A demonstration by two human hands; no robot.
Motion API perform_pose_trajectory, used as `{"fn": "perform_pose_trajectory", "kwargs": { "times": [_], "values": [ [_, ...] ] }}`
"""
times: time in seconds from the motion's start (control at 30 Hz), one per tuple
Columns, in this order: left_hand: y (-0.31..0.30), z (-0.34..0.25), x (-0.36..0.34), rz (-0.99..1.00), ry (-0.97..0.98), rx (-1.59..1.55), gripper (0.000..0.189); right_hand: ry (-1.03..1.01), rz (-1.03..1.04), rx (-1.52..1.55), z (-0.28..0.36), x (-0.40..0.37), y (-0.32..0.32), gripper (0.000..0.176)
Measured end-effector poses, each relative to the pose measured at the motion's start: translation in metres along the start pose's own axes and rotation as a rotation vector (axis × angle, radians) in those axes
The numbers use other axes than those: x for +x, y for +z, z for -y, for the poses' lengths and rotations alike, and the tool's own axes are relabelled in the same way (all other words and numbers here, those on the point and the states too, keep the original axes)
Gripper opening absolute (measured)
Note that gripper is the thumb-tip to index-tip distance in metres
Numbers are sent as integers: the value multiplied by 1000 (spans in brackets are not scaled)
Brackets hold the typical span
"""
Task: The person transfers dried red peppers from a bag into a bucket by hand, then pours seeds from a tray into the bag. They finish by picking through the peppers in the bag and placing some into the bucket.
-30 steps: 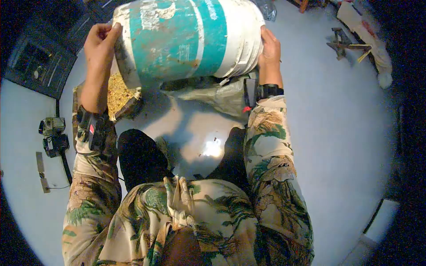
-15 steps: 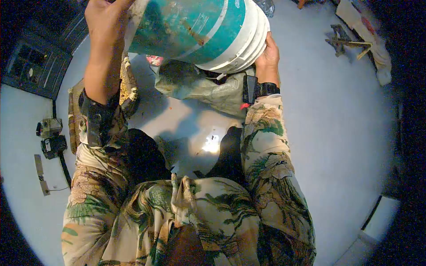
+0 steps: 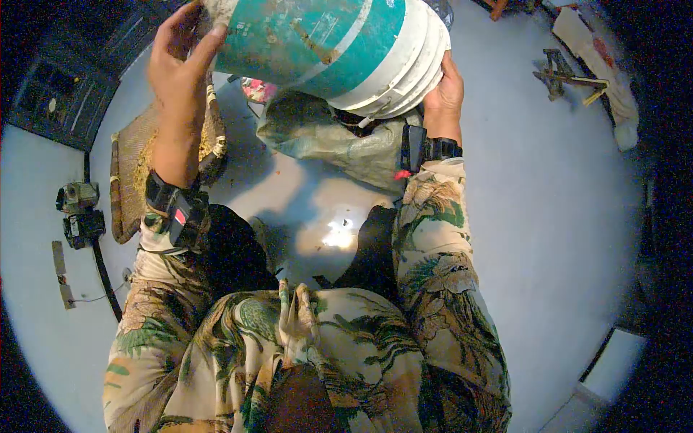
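A dirty teal and white plastic bucket (image 3: 332,43) is held tilted on its side at the top of the view, its rim toward the right. My left hand (image 3: 180,65) presses on the bucket's bottom end at the left. My right hand (image 3: 444,90) cups its rim at the right. Both wrists carry black bands. Below the bucket lies a crumpled grey-green sack (image 3: 332,141) on the pale floor. To the left a woven tray (image 3: 130,173) holds yellowish grain-like bits.
A small machine with a cable (image 3: 76,213) lies on the floor at the left. A dark panel (image 3: 54,94) sits at the upper left. Wooden pieces and a cloth (image 3: 577,65) lie at the upper right. My dark-trousered knees (image 3: 231,252) are below the sack.
The bucket was turned from upright-facing to tilted with its rim to the right and lifted. My left hand moved to its bottom end. The woven tray is more exposed now.
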State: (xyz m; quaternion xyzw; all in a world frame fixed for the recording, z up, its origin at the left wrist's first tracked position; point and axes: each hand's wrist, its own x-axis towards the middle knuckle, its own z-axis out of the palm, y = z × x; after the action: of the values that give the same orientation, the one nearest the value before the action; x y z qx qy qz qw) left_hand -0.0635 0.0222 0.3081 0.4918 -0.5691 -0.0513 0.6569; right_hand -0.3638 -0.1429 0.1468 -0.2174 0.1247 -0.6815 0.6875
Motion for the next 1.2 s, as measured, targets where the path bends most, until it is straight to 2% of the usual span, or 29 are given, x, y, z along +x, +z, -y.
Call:
{"fn": "perform_pose_trajectory", "kwargs": {
  "times": [0.07, 0.1, 0.17, 0.33, 0.43, 0.5, 0.53, 0.6, 0.77, 0.87, 0.97, 1.07, 1.17, 1.2],
  "values": [
    [-3, 3, -11, -26, 40, -66, 45, 6, 22, 11, -4, -1, -2, 37],
    [-5, -4, -13, -41, -3, -79, 44, 12, 43, 22, -4, -1, 0, 37],
    [-13, -17, -13, -67, 21, -16, 43, 27, 77, 40, -6, -1, 6, 37],
    [-9, -74, -21, -186, 120, 55, 38, 45, 109, 98, -8, -3, 28, 37],
    [-30, -77, -17, 56, 755, 676, 33, 72, 82, 112, -4, -3, 38, 38],
    [-15, -91, -28, -80, 427, 254, 32, 67, 106, 124, -4, -1, 38, 38],
    [-12, -93, -31, -123, 389, 175, 33, 57, 138, 134, -3, -1, 40, 38],
    [-7, -96, -35, -214, 325, 6, 46, 73, 134, 150, 0, -3, 42, 39],
    [-7, -90, -35, -217, 230, -94, 46, 16, 80, 84, 9, -15, 55, 39],
    [-11, -87, -39, -119, 223, -49, 34, 17, 107, 95, 9, -12, 45, 38],
    [-30, -58, -36, 57, 675, 238, 39, 9, 95, 77, 9, -10, 42, 38],
    [-9, -82, -43, -147, 221, -60, 35, -1, 88, 90, 10, -9, 39, 38],
    [-17, -82, -39, -126, 255, 110, 35, -9, 66, 87, 12, -9, 40, 39],
    [-20, -82, -37, -115, 357, 238, 34, -12, 57, 85, 13, -11, 43, 39]
  ]
}}
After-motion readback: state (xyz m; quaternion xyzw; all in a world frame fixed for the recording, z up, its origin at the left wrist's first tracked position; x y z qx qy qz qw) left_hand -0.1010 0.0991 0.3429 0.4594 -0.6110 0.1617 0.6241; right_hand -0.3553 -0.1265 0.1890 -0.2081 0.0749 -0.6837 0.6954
